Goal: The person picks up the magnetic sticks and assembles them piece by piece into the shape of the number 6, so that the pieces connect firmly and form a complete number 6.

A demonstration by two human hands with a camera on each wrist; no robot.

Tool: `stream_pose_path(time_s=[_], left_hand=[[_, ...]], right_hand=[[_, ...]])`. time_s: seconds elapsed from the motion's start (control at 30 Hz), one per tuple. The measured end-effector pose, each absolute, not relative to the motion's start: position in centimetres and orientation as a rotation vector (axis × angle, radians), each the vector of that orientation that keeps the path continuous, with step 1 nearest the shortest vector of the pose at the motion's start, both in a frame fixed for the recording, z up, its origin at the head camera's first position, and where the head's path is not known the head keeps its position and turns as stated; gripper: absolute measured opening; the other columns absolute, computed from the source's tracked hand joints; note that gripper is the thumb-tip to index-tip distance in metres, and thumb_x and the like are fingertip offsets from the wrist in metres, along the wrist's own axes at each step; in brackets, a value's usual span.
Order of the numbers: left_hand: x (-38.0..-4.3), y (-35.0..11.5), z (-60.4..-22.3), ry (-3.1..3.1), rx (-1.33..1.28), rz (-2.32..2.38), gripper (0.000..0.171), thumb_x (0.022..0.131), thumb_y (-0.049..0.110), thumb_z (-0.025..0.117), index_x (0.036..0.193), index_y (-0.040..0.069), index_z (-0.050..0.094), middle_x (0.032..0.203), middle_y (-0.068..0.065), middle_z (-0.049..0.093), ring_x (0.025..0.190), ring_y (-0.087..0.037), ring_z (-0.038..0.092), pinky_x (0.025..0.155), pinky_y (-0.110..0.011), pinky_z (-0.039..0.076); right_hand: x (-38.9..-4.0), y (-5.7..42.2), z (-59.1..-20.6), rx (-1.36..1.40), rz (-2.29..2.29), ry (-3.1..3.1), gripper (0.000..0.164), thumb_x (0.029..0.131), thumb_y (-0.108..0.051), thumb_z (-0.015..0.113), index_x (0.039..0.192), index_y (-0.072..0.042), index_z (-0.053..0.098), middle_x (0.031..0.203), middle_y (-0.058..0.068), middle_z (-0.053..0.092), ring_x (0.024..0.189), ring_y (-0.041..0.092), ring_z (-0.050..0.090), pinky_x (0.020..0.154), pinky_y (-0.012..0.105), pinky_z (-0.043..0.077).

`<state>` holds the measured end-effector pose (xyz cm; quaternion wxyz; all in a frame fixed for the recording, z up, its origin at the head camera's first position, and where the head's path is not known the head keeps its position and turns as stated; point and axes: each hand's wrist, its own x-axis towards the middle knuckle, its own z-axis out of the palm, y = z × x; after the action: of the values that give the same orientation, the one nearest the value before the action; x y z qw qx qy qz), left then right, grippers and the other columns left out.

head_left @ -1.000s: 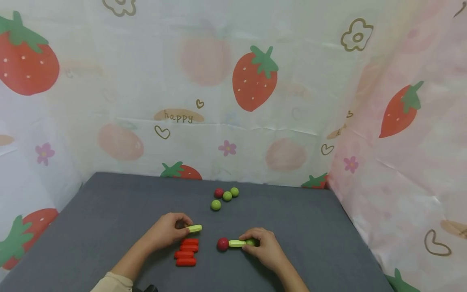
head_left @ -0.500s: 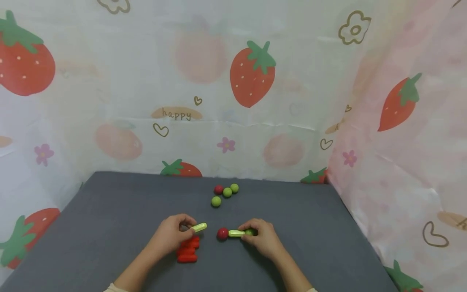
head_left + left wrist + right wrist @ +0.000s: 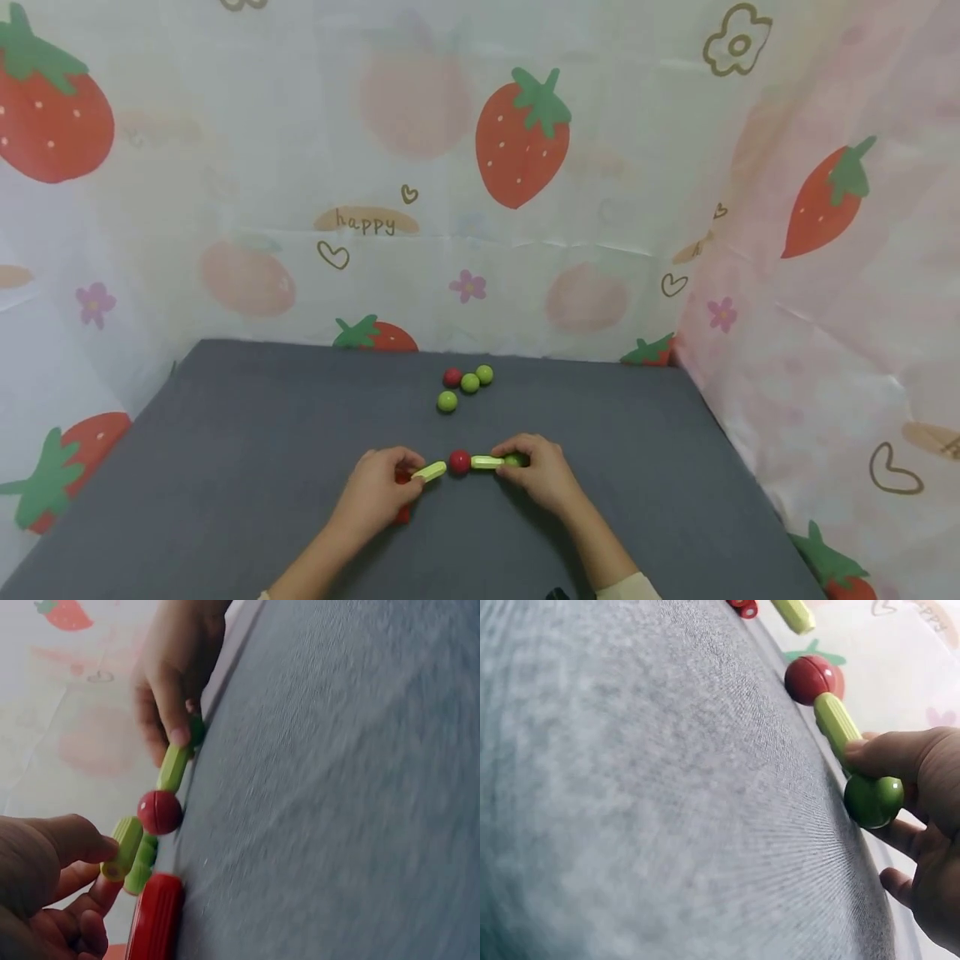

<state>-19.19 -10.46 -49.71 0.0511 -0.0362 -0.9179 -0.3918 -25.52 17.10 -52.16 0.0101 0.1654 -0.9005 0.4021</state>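
Observation:
My left hand [image 3: 381, 492] pinches a yellow-green ribbed rod [image 3: 123, 849], its free end close to a red ball [image 3: 460, 462] with a small gap between. My right hand [image 3: 542, 473] pinches a second yellow-green rod [image 3: 835, 726] between thumb and fingers. That rod joins the red ball at one end and a green ball [image 3: 873, 799] at the other, in a row just at the tabletop. Red rods [image 3: 156, 918] lie beneath and beside the left hand, which mostly hides them in the head view.
Farther back on the grey table [image 3: 285, 400] sit one red ball [image 3: 452, 377] and several green balls [image 3: 447, 401]. A strawberry-printed curtain [image 3: 420, 167] hangs behind the table and along its sides.
My left hand has moved right with its rod, from over the red rods to beside the red ball. The right hand keeps its grip on the joined piece. The head view has tilted slightly.

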Motion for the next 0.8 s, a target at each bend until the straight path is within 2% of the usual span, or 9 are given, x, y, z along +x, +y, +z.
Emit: stream_pose_path(time_s=[0.3, 0.8], left_hand=[[-18.6, -8.9, -50.1, -2.762, -0.065, -1.083, 0.013, 0.082, 0.018, 0.082, 0.094, 0.018, 0.078, 0.082, 0.009, 0.069, 0.079, -0.011, 0.051, 0.072, -0.032, 0.044], [-18.0, -7.3, -50.0, -2.739, 0.065, -1.076, 0.016, 0.08, 0.017, 0.083, 0.095, 0.016, 0.079, 0.085, 0.007, 0.072, 0.079, -0.014, 0.054, 0.07, -0.035, 0.048]], right_hand=[[-25.2, 16.9, -52.3, 0.471, 1.27, -2.81, 0.022, 0.085, -0.017, 0.084, 0.101, -0.031, 0.08, 0.103, -0.012, 0.072, 0.101, 0.014, 0.06, 0.086, 0.035, 0.047], [-25.1, 16.8, -52.1, 0.46, 1.273, -2.824, 0.023, 0.085, -0.017, 0.084, 0.102, -0.031, 0.08, 0.105, -0.013, 0.073, 0.102, 0.015, 0.06, 0.087, 0.037, 0.048]])
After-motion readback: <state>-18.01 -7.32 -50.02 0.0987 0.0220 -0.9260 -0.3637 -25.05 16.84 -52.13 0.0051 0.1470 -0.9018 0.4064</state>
